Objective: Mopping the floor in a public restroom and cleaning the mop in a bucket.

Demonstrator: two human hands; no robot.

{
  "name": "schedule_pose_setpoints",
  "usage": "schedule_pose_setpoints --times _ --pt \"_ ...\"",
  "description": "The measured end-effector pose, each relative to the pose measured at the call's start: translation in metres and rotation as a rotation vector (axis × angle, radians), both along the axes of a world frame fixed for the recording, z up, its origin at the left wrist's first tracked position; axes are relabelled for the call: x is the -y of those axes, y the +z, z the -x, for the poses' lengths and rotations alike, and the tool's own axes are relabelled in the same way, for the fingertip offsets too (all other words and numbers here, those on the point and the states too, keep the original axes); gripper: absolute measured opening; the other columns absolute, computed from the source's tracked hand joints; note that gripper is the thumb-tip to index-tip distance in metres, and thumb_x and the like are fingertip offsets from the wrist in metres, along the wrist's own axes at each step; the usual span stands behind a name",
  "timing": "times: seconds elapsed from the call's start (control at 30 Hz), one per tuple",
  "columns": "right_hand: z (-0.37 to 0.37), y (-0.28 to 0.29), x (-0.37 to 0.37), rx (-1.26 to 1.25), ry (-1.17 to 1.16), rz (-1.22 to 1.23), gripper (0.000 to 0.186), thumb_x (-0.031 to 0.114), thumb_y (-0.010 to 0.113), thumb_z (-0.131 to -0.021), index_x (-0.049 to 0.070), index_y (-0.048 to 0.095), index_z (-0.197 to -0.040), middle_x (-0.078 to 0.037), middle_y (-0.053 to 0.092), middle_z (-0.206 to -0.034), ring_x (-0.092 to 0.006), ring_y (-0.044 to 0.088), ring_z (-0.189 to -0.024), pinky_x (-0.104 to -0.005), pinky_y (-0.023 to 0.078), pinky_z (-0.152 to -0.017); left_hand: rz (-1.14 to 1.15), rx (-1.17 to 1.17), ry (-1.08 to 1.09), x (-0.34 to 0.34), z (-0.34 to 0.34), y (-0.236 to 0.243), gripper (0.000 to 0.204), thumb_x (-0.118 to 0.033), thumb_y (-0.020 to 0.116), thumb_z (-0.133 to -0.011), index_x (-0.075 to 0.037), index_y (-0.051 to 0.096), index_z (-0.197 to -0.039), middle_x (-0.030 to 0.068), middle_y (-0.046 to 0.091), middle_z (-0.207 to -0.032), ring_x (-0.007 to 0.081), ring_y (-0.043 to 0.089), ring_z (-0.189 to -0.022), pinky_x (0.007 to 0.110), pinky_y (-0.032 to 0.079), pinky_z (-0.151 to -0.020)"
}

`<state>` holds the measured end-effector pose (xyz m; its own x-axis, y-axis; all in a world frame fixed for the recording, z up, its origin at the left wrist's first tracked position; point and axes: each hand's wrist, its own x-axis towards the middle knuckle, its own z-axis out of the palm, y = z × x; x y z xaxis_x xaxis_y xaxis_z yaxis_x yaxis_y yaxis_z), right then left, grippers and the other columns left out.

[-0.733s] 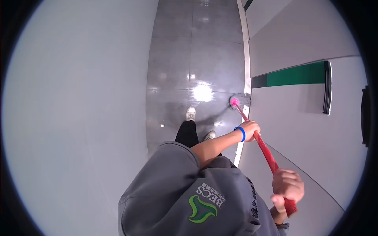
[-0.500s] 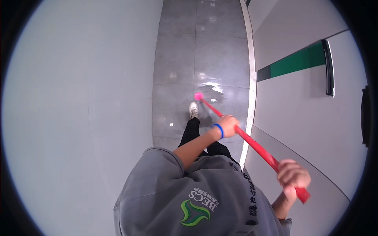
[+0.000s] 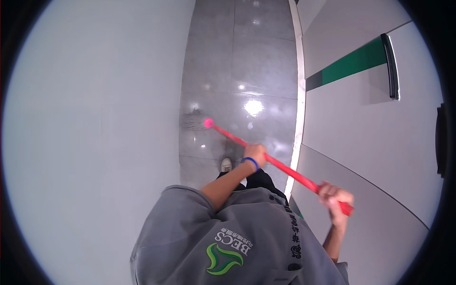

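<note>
A mop's red handle runs diagonally from the lower right down to a pink socket. Its grey strands lie on the wet-looking tiles beside the left wall's foot. My left hand, with a blue band at the wrist, is closed round the middle of the handle. Near the handle's upper end, my right hand is closed on it too.
Glossy grey floor tiles form a narrow passage between a pale wall and a panelled wall with a green band and dark vertical bar. A white edging strip follows the right side. My shoe shows below the handle.
The mop head has swept leftward across the tiles from beside the right edging. Both my hands still grip the handle; the left has moved left, and the right has risen in the picture.
</note>
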<state>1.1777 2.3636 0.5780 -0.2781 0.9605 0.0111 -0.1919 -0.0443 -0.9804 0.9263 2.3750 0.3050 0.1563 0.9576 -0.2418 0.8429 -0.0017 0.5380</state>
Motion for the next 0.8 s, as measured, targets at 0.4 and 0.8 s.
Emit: schedule_pose_setpoints --times 0.4,0.8 --pt "0.121 0.084 0.094 0.642 0.361 -0.509 0.043 0.022 0.074 -0.075 0.005 0.039 -0.055 -0.004 0.041 -0.049 -0.0247 0.042 -0.043 -0.0352 0.044 -0.057 0.002 0.633 -0.397 0.054 -0.102 0.024 0.035 -0.031 0.062 -0.087 -0.010 0.048 -0.064 0.0068 0.057 -0.076 0.0300 0.059 -0.083 0.047 0.039 -0.085" --pt "0.141 0.091 0.196 0.226 0.169 -0.475 0.045 0.025 0.070 -0.081 0.009 0.040 -0.053 -0.001 0.044 -0.047 -0.0202 0.047 -0.042 -0.0351 0.040 -0.052 -0.030 0.457 -0.255 0.183 0.056 0.060 0.029 -0.027 0.064 -0.081 -0.006 0.060 -0.062 0.0172 0.063 -0.071 0.0383 0.062 -0.076 0.047 0.048 -0.070"
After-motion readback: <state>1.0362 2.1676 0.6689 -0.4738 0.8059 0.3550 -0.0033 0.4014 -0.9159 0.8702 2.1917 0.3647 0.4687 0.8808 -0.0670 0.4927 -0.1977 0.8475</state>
